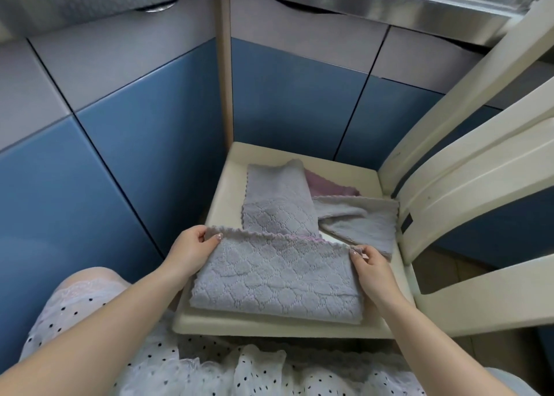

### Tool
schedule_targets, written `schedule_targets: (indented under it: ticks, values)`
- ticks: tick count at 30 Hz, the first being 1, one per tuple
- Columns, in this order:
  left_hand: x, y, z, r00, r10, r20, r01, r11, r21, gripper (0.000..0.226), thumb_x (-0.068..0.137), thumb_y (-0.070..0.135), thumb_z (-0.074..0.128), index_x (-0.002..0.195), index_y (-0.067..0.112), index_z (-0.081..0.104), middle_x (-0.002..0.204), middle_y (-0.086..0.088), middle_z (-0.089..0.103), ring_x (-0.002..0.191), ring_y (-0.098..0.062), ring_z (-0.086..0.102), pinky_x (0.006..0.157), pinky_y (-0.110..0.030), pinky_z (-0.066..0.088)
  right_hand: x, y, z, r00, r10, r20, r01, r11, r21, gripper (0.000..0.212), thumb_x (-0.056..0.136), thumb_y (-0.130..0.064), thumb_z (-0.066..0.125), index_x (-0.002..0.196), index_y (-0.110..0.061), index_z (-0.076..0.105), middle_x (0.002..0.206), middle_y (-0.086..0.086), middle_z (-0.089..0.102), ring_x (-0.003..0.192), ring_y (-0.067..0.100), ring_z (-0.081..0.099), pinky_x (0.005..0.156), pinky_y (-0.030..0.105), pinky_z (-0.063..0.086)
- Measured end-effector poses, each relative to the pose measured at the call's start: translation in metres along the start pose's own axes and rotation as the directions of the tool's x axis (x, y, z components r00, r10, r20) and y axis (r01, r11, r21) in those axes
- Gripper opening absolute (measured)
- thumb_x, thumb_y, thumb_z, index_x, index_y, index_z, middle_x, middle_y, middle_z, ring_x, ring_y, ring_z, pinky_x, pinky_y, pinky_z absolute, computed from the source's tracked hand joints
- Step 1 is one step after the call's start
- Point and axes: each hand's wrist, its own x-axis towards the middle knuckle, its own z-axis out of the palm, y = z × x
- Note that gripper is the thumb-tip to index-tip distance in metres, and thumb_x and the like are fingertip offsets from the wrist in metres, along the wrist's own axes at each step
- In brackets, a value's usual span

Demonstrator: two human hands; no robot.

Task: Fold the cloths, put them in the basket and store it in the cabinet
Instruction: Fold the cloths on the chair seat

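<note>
Left hand (192,250) and right hand (370,265) each pinching a corner of the grey cloth (275,278), 2 more cloths (302,203) behind on the cream chair seat (221,203)

Corner of a kitchen. Blue lower cabinet doors (144,143) on both walls, each with a grey upper band (305,32) and dark seams between doors. Beige vertical strip (224,65) runs down the corner joint. Stainless steel counter edge (374,2) along the top right, reflecting light. Cream plastic chair (467,167) stands against the right-hand cabinets, backrest slats to the right, seat (230,182) facing the corner. Brownish tiled floor (440,269) shows under the chair back. Lighting soft, even.
</note>
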Motion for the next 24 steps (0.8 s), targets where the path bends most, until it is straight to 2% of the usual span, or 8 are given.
schedule_targets:
  ticks: [7,10,12,14,15,18,21,24]
  values:
    - [0.002,-0.004,0.002,1.0,-0.019,-0.017,0.018,0.997,-0.075,0.015,0.091,0.027,0.059,0.091,0.013,0.065,0.09,-0.012,0.069,0.086,-0.031,0.065,0.076,-0.042,0.052,0.002,0.006,0.007,0.993,-0.057,-0.099,0.058,0.998,0.016,0.016,0.097,-0.026,0.045,0.099,-0.015,0.056,0.091,-0.001,0.063,0.09,0.02,0.058,0.066,0.032,0.041]
    - [0.002,-0.002,0.002,0.999,-0.007,-0.042,0.004,0.996,-0.088,0.026,0.09,0.027,0.06,0.112,0.013,0.058,0.104,-0.005,0.066,0.096,-0.024,0.064,0.088,-0.042,0.051,0.0,0.002,0.009,0.991,-0.009,-0.132,0.016,0.999,0.05,0.016,0.097,-0.026,0.047,0.107,-0.017,0.053,0.101,0.003,0.062,0.09,0.018,0.056,0.071,0.033,0.044]
    - [-0.007,0.002,0.002,0.985,0.12,-0.128,-0.114,0.992,0.054,0.036,0.09,0.025,0.059,0.124,0.016,0.051,0.121,0.0,0.055,0.107,-0.016,0.056,0.096,-0.035,0.045,-0.006,-0.002,0.007,0.98,-0.031,-0.198,0.052,0.994,0.1,0.023,0.096,-0.025,0.049,0.118,-0.02,0.05,0.117,0.002,0.057,0.102,0.015,0.054,0.087,0.035,0.046]
    - [-0.025,0.006,0.007,0.912,0.375,-0.169,-0.307,0.894,0.326,0.038,0.093,0.027,0.053,0.13,0.017,0.049,0.129,0.002,0.047,0.119,-0.015,0.045,0.105,-0.03,0.032,-0.02,-0.01,0.012,0.932,-0.231,-0.28,0.22,0.973,-0.07,0.032,0.096,-0.022,0.046,0.127,-0.018,0.049,0.128,0.0,0.05,0.119,0.014,0.046,0.103,0.035,0.038]
    - [-0.035,0.008,0.014,0.863,0.491,-0.119,-0.401,0.81,0.427,0.039,0.094,0.028,0.047,0.131,0.016,0.049,0.132,0.003,0.048,0.123,-0.015,0.043,0.107,-0.029,0.028,-0.03,-0.014,0.021,0.891,-0.365,-0.27,0.327,0.929,-0.175,0.035,0.095,-0.022,0.043,0.129,-0.016,0.05,0.132,0.001,0.049,0.124,0.014,0.041,0.107,0.036,0.033]
    - [-0.051,0.008,0.049,0.792,0.594,0.14,-0.556,0.606,0.569,0.047,0.089,0.027,0.034,0.128,0.012,0.056,0.132,-0.001,0.056,0.126,-0.019,0.049,0.109,-0.037,0.031,-0.059,-0.022,0.073,0.777,-0.629,-0.021,0.55,0.696,-0.461,0.043,0.087,-0.028,0.04,0.126,-0.016,0.055,0.135,0.005,0.052,0.131,0.017,0.034,0.108,0.05,0.027]
    - [-0.051,0.002,0.075,0.836,0.487,0.253,-0.511,0.523,0.682,0.051,0.084,0.025,0.032,0.124,0.01,0.06,0.13,-0.004,0.059,0.123,-0.022,0.054,0.103,-0.046,0.031,-0.069,-0.017,0.113,0.783,-0.587,0.207,0.549,0.494,-0.675,0.047,0.084,-0.033,0.039,0.126,-0.018,0.055,0.134,0.002,0.056,0.13,0.02,0.037,0.103,0.054,0.028]
    - [-0.047,-0.007,0.076,0.889,0.381,0.256,-0.421,0.456,0.784,0.058,0.089,0.035,0.023,0.134,0.013,0.05,0.142,-0.003,0.048,0.132,-0.021,0.043,0.107,-0.044,0.029,-0.057,-0.006,0.111,0.824,-0.484,0.293,0.513,0.42,-0.749,0.049,0.088,-0.042,0.035,0.128,-0.023,0.055,0.135,0.001,0.056,0.128,0.02,0.048,0.1,0.052,0.023]
